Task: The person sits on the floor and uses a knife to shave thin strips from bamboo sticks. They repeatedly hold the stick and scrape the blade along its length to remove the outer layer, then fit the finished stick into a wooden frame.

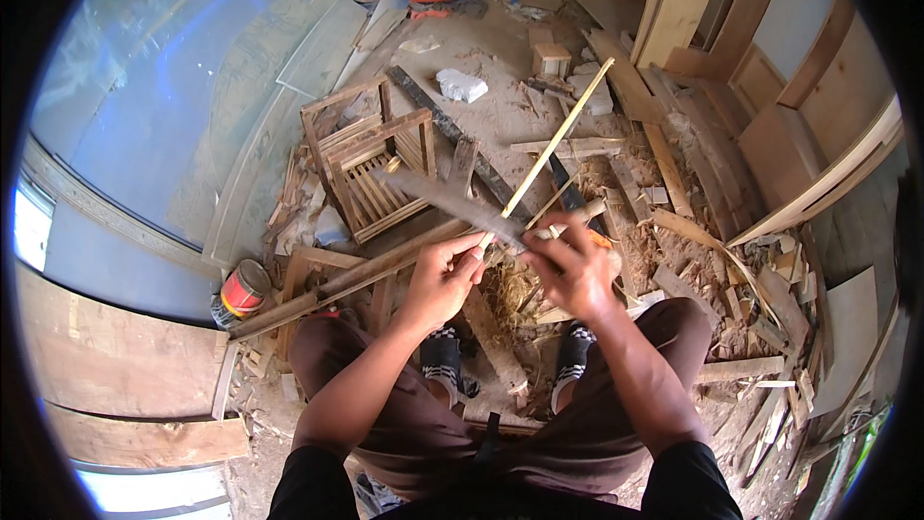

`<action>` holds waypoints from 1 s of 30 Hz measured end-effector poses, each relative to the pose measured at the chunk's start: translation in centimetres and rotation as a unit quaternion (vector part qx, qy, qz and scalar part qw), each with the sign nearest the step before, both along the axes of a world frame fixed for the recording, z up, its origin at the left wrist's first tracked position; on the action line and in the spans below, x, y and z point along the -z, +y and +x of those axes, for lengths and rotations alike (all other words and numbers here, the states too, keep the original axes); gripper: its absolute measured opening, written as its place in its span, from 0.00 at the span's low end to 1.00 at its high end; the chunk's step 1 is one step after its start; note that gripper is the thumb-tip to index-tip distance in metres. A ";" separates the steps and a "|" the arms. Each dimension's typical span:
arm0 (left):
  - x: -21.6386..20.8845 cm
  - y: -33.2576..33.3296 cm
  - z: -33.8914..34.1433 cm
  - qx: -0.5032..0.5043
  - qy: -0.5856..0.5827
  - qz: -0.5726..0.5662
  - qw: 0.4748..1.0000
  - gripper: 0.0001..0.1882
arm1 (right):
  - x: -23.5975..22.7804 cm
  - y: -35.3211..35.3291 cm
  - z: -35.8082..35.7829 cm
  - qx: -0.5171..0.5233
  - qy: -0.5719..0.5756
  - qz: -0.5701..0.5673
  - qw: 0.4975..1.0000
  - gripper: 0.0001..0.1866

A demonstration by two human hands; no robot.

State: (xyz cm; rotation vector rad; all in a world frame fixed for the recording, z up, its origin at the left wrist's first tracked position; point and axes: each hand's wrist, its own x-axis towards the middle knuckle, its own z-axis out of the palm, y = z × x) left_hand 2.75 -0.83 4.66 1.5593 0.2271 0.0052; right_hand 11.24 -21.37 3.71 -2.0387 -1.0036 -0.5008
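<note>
My left hand [448,279] pinches the near end of a long, thin pale wooden strip [558,140]. The strip slants up and away to the right. In my right hand [575,265], fingers wrapped round, is a long grey knife [452,200], its blade smeared by motion and pointing to the far left. The blade crosses the strip just above my left fingers; whether they touch is hard to tell. A bit of orange [603,240] shows beside my right hand, perhaps the handle, which is mostly hidden.
A slatted wooden frame [371,169] stands ahead on the left. Near the wall is a red paint can [245,287]. A long beam [337,284] lies by my left knee. Offcuts and shavings [674,241] litter the right side; boards [818,169] lean there. A white lump [462,86] lies farther off.
</note>
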 end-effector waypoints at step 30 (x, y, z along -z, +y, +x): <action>-0.8 -3.0 0.2 -0.008 -0.079 0.083 0.993 0.15 | 0.8 -0.7 4.1 0.107 -0.014 0.082 0.991 0.11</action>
